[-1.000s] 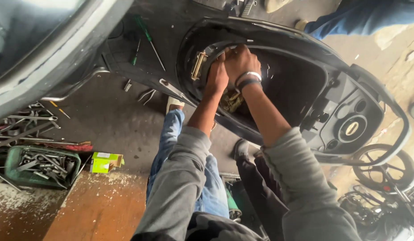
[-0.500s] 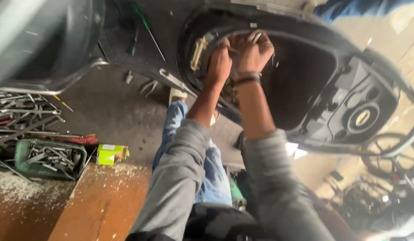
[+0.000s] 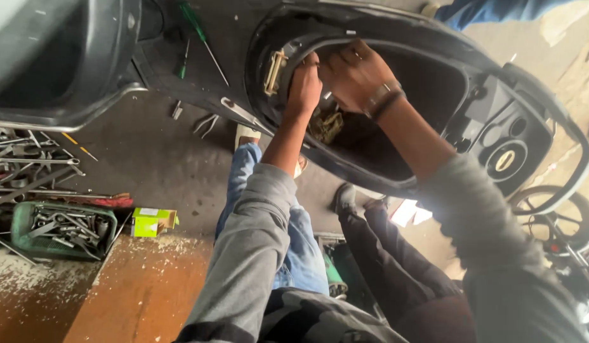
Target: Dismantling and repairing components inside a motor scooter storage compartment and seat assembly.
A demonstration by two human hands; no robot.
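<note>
A: Item: black plastic scooter under-seat body shell (image 3: 434, 57), oval opening. Location?

B: Held over the grey floor, in front of the person. Long axis runs from upper left to lower right in the head view; its cavity opens toward the camera.

A: Hands?

B: Left hand (image 3: 305, 86) is curled into a fist at the opening's rim, beside the brass-coloured metal latch (image 3: 275, 72). Right hand (image 3: 353, 75) has its fingers bent on a small part inside; which part, I cannot tell.

A: Handling advice?

B: Probably brace the rim with one hand and work the fitting slowly.
</note>
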